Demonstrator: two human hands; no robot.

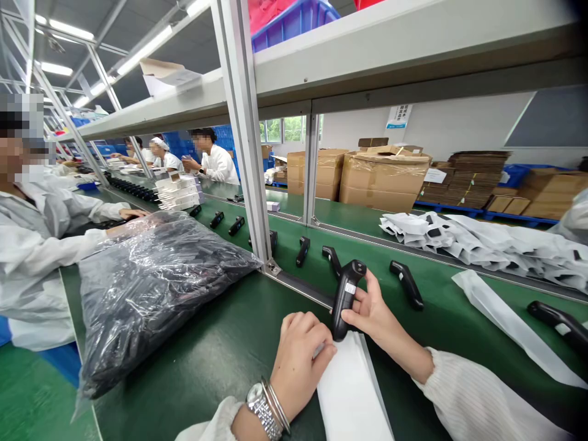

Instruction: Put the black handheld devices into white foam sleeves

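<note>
My right hand (370, 306) grips a black handheld device (345, 297) with a small white label, held upright above the green table. Beside its lower end is my left hand (303, 355), fingers curled at the top edge of a stack of white sleeves (351, 392); its fingertips pinch at the sleeve's opening. A watch and bangles sit on the left wrist. Behind the hands, more black devices lie on the green belt, one (407, 285) to the right and one (331, 260) partly hidden by the held device.
A large clear bag of black parts (156, 288) lies at left, beside a co-worker's white sleeve (50, 245). A metal post (243, 122) rises ahead under a shelf (413, 55). Filled white sleeves (496, 245) are heaped at right. Cartons (383, 180) stand beyond.
</note>
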